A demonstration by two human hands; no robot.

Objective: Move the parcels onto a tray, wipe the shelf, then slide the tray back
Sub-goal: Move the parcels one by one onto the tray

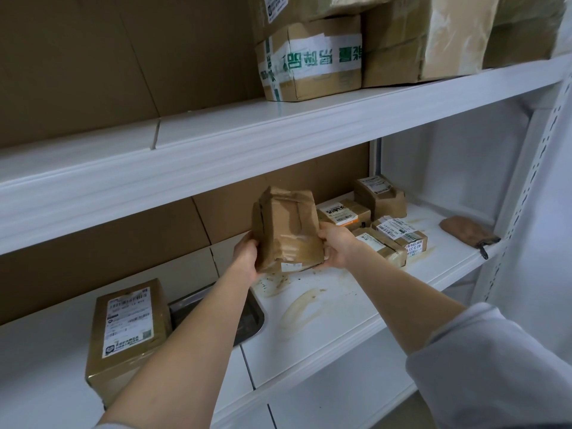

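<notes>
Shelf: white metal shelf (356,305), the middle level of a rack; brown smears (297,305) streak its bare middle.
Backing: brown cardboard sheets (93,57) line the rear of the rack.
Upper shelf: white board (247,131) carrying large taped cartons (312,60).
Tray: metal tray (247,317) on the shelf at left, partly hidden by the left forearm.
Labelled box: brown box (128,329) at the tray's left end; whether it stands inside the tray cannot be told.
Small parcels: cluster (387,224) at the rear right of the shelf, touching one another.
Cloth: brown cloth (467,232) lying near the right end, apart from the parcels.
Held parcel: crumpled brown parcel (286,227), upright, lifted clear above the smears, between tray and cluster.
Left hand: left hand (246,255) grasps the parcel's lower left side, fingers curled round it.
Right hand: right hand (335,246) grasps the lower right side, thumb on the front.
</notes>
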